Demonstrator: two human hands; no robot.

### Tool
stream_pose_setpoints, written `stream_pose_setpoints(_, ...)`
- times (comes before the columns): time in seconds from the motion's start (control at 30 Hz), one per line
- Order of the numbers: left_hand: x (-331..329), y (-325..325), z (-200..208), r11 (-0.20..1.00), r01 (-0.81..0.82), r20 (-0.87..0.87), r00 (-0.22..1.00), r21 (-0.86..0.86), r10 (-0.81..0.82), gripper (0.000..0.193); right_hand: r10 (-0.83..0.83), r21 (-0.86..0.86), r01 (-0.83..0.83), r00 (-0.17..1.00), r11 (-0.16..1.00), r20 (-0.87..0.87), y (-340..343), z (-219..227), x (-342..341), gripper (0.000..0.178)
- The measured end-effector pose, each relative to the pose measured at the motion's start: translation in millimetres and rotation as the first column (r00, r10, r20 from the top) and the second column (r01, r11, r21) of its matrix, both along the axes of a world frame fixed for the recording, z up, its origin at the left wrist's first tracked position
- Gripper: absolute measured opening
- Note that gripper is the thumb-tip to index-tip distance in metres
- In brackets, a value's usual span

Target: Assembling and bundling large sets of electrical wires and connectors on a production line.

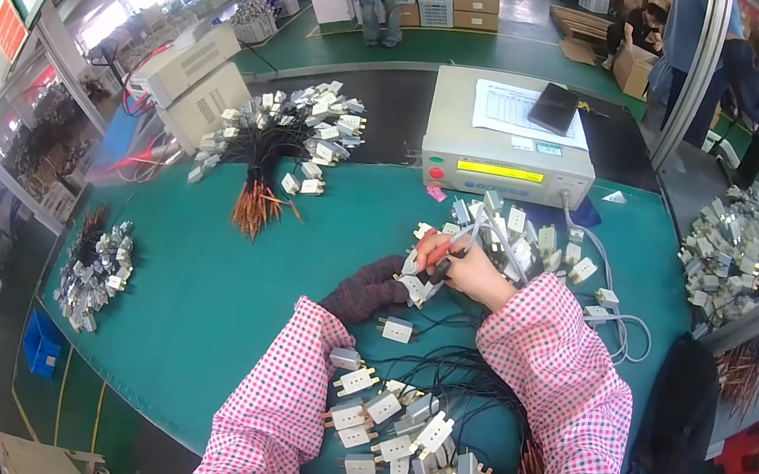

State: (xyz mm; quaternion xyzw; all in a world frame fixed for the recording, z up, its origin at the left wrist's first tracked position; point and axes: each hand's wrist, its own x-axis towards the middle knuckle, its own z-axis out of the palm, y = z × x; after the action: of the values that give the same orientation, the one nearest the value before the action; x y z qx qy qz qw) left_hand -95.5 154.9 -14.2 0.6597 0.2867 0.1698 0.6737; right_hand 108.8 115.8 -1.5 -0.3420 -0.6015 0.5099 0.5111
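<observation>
My left hand (368, 290), in a dark knitted glove, is closed round a small white plug block (415, 289) near the middle of the table. Bare, my right hand (476, 275) comes at it from the right, its fingers wrapped round a black test probe (441, 270). A reddish piece shows beside those fingers, too small to make out well. Both hands nearly touch at the block. Just below them lies a loose white plug block (398, 330) with metal pins and a black cord. Closer to my body sits a pile of similar blocks (406, 435), their black cords running right.
Behind my hands is another heap of plug blocks (541, 240). A boxy tester (504, 163) with a lit yellow display carries papers and a phone (556, 109). Tied cord bundles (264, 156) lie at the back left. A grey cable (610, 268) loops on the right.
</observation>
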Motion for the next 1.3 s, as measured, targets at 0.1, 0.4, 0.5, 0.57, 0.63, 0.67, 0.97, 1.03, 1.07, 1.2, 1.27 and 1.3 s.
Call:
stream_pose_setpoints(0.1,1,7,-14,0.995,-0.001,0.183,0.983,-0.098,0.019,0.038,0.004,-0.121,-0.021,0.991,0.992,-0.134,4,-4,-1,0.021)
stream_pose_setpoints(0.4,-8,-26,4,0.461,0.886,0.302,0.427,0.048,-0.852,0.031,-0.302,-0.135,0.273,0.901,0.952,-0.310,16,-3,44,0.016)
stream_pose_setpoints(0.5,-21,-24,33,0.443,0.890,0.382,0.377,0.102,-0.844,0.024,-0.199,-0.032,0.200,0.927,0.979,-0.317,26,-3,24,0.016)
stream_pose_setpoints(0.57,-10,-9,34,0.873,0.484,0.258,0.852,-0.059,-0.455,0.029,-0.228,-0.042,0.227,0.924,0.973,-0.308,22,-8,25,0.015)
stream_pose_setpoints(0.63,5,3,35,0.915,-0.113,-0.251,0.942,0.388,0.223,0.037,-0.292,-0.168,0.259,0.931,0.951,-0.221,16,2,27,0.017)
stream_pose_setpoints(0.67,4,16,15,0.681,-0.083,-0.286,0.866,0.727,0.411,0.043,-0.270,-0.104,0.252,0.935,0.962,-0.229,18,3,16,0.017)
stream_pose_setpoints(0.97,16,-5,-9,0.945,-0.072,0.391,0.898,-0.319,0.200,0.039,-0.177,-0.189,0.132,0.951,0.973,-0.251,12,-1,26,0.014)
stream_pose_setpoints(1.03,12,-1,-20,0.901,0.072,0.414,0.902,-0.427,0.124,0.045,-0.088,-0.163,0.038,0.945,0.986,-0.316,10,2,22,0.011)
stream_pose_setpoints(1.07,6,1,-23,0.902,0.067,0.409,0.904,-0.426,0.126,0.045,-0.057,-0.088,0.031,0.950,0.996,-0.306,11,-1,18,0.011)
stream_pose_setpoints(1.2,11,0,-19,0.862,0.128,0.357,0.932,-0.491,0.065,0.054,0.035,-0.125,-0.059,0.982,0.990,-0.183,1,9,21,0.010)
stream_pose_setpoints(1.27,15,-1,-21,0.852,0.135,0.380,0.921,-0.506,0.080,0.058,0.031,-0.187,-0.054,0.991,0.981,-0.127,0,4,25,0.010)
stream_pose_setpoints(1.3,11,0,-18,0.856,0.123,0.372,0.924,-0.503,0.086,0.058,0.040,-0.181,-0.064,0.990,0.981,-0.136,3,5,20,0.010)
